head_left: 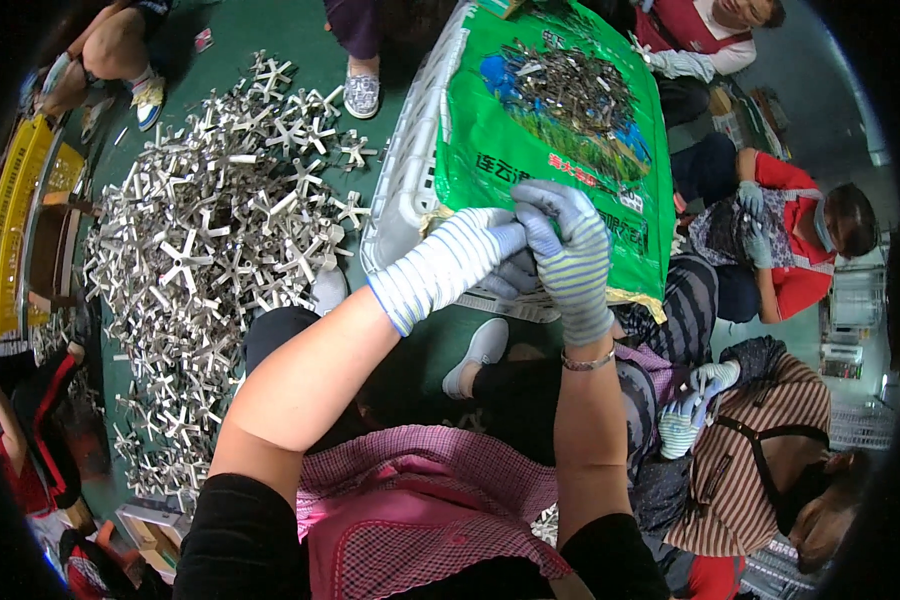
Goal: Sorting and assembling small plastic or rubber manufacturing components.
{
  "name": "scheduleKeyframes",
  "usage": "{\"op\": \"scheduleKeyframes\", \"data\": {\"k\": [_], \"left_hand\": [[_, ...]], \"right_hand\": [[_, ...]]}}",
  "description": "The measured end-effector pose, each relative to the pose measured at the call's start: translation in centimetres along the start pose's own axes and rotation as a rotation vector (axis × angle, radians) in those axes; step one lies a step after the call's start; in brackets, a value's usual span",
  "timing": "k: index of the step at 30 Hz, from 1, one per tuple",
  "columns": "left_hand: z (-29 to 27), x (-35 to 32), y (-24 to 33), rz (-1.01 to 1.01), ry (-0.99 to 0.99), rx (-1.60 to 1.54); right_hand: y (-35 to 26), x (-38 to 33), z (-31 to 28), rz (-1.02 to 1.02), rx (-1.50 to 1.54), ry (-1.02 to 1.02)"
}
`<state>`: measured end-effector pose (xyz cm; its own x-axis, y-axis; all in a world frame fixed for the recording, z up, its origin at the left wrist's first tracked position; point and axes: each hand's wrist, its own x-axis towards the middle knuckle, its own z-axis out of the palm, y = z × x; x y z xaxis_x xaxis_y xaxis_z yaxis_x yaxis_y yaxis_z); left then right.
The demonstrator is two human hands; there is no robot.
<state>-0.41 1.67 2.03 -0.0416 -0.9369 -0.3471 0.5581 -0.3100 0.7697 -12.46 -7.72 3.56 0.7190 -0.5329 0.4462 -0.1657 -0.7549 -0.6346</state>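
Observation:
My left hand [455, 262], in a white glove with blue-grey stripes, meets my right hand [573, 255] in front of my lap. The right hand wears a greyer striped glove, with a bracelet at the wrist. Both hands are closed, fingertips pinched together and touching. Whatever lies between them is hidden or too small to make out. Just beyond them a green printed sack [470, 150] is spread over a white plastic crate [395, 215]. On the sack lies a heap of small dark metal pieces [578, 88].
A large pile of star-shaped, several-armed metal parts [210, 240] covers the green floor at left. A yellow crate [15, 230] stands at the far left. Co-workers sit close on the right, one in a striped top [745, 470], one in red [785, 190]. Others' legs show at the far side.

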Motion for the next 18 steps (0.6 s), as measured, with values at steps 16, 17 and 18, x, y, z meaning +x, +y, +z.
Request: {"op": "scheduleKeyframes", "data": {"k": [16, 17, 18], "left_hand": [[-0.5, 0.5, -0.4, 0.066, 0.113, 0.043], [-0.7, 0.8, -0.8, 0.091, 0.099, 0.078], [-0.8, 1.1, -1.2, 0.183, 0.147, 0.205]], "right_hand": [[2.3, -0.3, 0.8, 0.05, -0.024, 0.163], [2.3, -0.4, 0.6, 0.057, -0.028, 0.17], [2.2, -0.4, 0.4, 0.045, -0.068, 0.202]]}}
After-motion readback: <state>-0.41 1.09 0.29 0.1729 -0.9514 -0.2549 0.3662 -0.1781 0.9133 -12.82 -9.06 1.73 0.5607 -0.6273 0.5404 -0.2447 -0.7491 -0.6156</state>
